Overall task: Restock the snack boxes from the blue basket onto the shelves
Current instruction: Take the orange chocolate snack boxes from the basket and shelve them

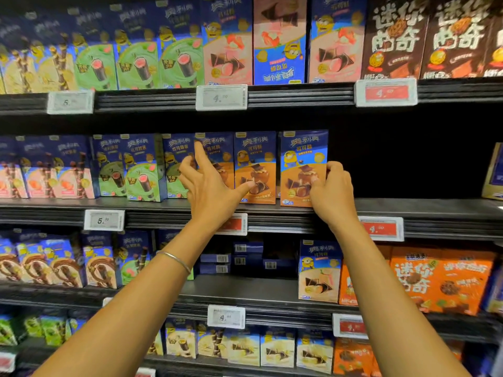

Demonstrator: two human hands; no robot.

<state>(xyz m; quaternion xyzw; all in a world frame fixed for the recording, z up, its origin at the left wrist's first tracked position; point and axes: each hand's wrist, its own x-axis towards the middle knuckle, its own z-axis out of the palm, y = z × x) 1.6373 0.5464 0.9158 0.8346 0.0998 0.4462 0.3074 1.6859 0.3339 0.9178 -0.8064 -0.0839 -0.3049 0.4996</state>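
3 blue-and-orange snack boxes (255, 167) stand upright in a row at the front edge of the middle shelf (408, 208), faces outward. The rightmost box (302, 164) stands slightly apart from the other 2, and the right hand (333, 191) grips its right edge.

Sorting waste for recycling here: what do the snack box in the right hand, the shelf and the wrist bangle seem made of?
The snack box looks like glossy printed cardboard: flat faces, sharp folded edges. The shelf seems dark painted metal, judging by its thin ribbed front rail. The bangle appears polished metal: thin, silvery, glinting.
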